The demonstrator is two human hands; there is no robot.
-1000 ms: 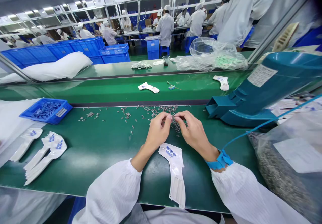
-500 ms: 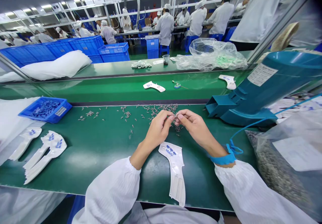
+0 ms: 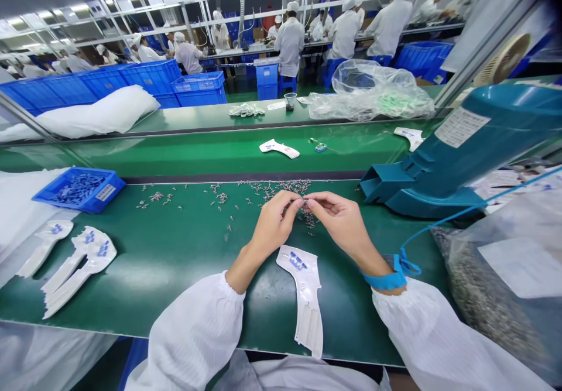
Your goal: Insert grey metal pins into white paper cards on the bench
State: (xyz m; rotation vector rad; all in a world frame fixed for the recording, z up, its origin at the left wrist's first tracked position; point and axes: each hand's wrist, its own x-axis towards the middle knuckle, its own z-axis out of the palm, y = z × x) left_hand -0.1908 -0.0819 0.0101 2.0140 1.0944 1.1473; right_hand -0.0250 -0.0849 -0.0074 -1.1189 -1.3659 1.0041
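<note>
- The left hand (image 3: pixel 277 221) and the right hand (image 3: pixel 342 224) are held with thumbs and fingertips pinched, one pinch just beside the other; whether anything is gripped cannot be told.
- Tiny grey metallic parts (image 3: pixel 223 196), too many to be counted, are scattered under and beyond the fingertips and left of the left hand.
- Such parts are probably best handled with the tips alone, wrists steady and low over the scatter, so that a dropped one is easily recovered.
- Six white handle-shaped plastic pieces are counted: one (image 3: pixel 308 285) between the forearms, three (image 3: pixel 94 256) far left of the hands, apparently two overlapping, and two (image 3: pixel 280 148) beyond the hands.
- One blue plastic tray (image 3: pixel 90 205) is seen left of the hands; one teal plastic chute-like body (image 3: pixel 443 163) and one clear plastic bag (image 3: pixel 492 300) are seen to the right.
</note>
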